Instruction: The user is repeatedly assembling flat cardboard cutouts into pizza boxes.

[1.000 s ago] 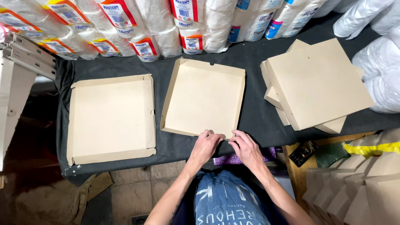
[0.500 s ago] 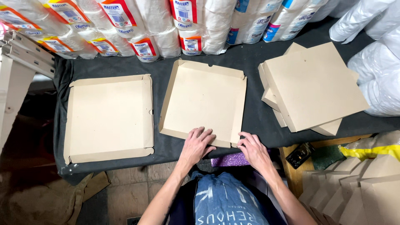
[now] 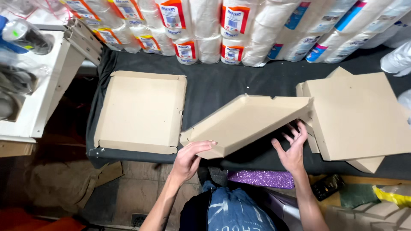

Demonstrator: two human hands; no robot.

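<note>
A shallow brown cardboard box tray [image 3: 246, 122] is lifted and tilted above the black-covered table [image 3: 222, 85]. My left hand [image 3: 190, 158] grips its near left corner. My right hand [image 3: 292, 147] is under its right side, fingers spread against the underside. A second folded cardboard tray [image 3: 141, 111] lies flat on the table to the left. A stack of flat cardboard sheets [image 3: 357, 117] lies to the right, touching the lifted tray's far corner.
Packs of paper rolls [image 3: 231, 30] line the back of the table. A white shelf unit [image 3: 38, 94] stands at the left. A purple glittery strip [image 3: 261, 179] and a dark remote-like object [image 3: 327, 187] lie near my lap.
The middle tray, flat on the table before, is now raised and turned clockwise. My hands went from its near edge to its corner and underside. The view shifted.
</note>
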